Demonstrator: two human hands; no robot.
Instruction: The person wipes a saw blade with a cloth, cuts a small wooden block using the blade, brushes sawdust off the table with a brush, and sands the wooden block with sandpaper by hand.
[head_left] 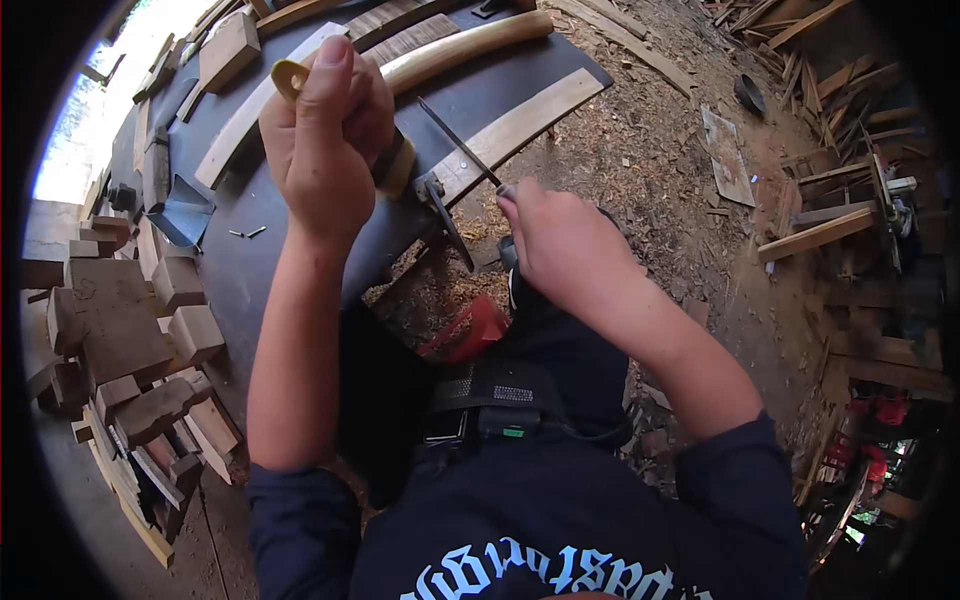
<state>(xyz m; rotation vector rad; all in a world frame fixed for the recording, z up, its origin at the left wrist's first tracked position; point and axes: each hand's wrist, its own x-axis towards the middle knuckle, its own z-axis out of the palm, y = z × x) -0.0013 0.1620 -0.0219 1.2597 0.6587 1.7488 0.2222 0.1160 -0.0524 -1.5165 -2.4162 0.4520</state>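
My left hand (330, 140) is closed in a fist with the thumb up, above the dark workbench (300, 240). A yellow handle end with a hole (289, 78) sticks out beside the thumb. A dark and yellowish piece (398, 166) shows beyond the fist; I cannot tell whether it belongs to the same tool. My right hand (570, 235) is closed on a slender, dark metal rod tool (458, 142), which points up and left over a pale wooden board (510, 130). The tool's handle is mostly hidden in the fingers. A metal clamp-like fitting (440, 205) sits at the bench edge.
A curved, smooth wooden piece (465, 50) and several boards lie across the bench's far side. Wood blocks (120, 310) are piled at left, near a grey metal piece (182, 212). Shavings cover the floor (640, 150). Scrap wood (820, 230) lies at right. Something red (470, 330) is between my legs.
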